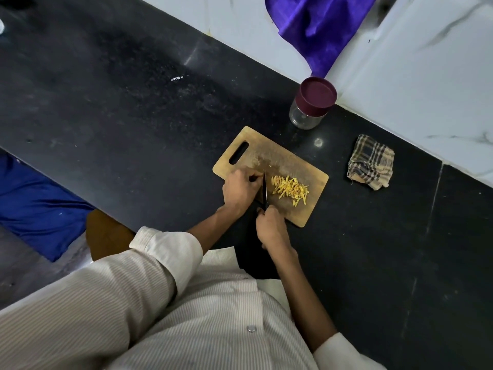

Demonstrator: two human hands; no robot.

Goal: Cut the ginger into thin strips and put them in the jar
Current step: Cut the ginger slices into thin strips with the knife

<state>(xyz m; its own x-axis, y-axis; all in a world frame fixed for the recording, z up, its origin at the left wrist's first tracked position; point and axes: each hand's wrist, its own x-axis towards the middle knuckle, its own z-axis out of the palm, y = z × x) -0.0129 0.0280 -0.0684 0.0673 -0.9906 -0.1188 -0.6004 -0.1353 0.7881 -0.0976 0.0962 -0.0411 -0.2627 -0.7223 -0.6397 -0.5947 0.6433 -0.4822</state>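
Note:
A wooden cutting board (280, 156) lies on the black counter. On its right half sits a pile of thin yellow ginger strips (290, 188). My left hand (240, 189) rests curled on the board's near left edge, fingertips against the knife blade; any ginger piece under them is hidden. My right hand (270, 227) grips the handle of a dark knife (265, 192), whose blade stands edge-down between my left fingers and the pile. A glass jar (306, 116) with a maroon lid (317, 93) on it stands beyond the board, near the wall.
A folded checked cloth (370, 162) lies on the counter right of the board. A purple cloth (320, 28) hangs down the white wall above the jar. The black counter (120, 102) stretches far to the left. Blue fabric (34, 206) lies below its left edge.

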